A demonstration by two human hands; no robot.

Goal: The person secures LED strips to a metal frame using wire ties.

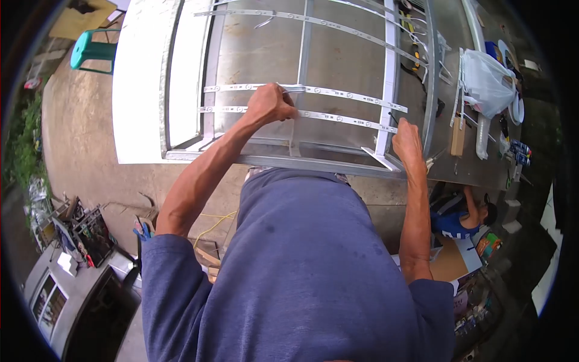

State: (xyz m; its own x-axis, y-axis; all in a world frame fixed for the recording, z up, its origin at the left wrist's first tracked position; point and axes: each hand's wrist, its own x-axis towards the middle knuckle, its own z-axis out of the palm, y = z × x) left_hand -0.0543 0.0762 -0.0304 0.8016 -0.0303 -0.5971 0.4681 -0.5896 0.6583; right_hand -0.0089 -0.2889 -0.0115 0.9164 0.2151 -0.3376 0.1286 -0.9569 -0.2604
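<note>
Lower light strip (344, 119), lying crosswise; its end is just beside the right hand (408, 142), fingers together, contents indistinct. Left hand (269, 104) farther from that end; its finger closure cannot be determined.

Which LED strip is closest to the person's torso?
The lowest strip in the picture; its right end stops beside the right hand, and the other strips lie farther up the metal frame.

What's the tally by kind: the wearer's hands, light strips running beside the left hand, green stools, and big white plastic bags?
Hands, left hand and right hand: 2
Light strips beside the left hand: 2
Green stool: 1
White plastic bag: 1
Total: 6
</note>
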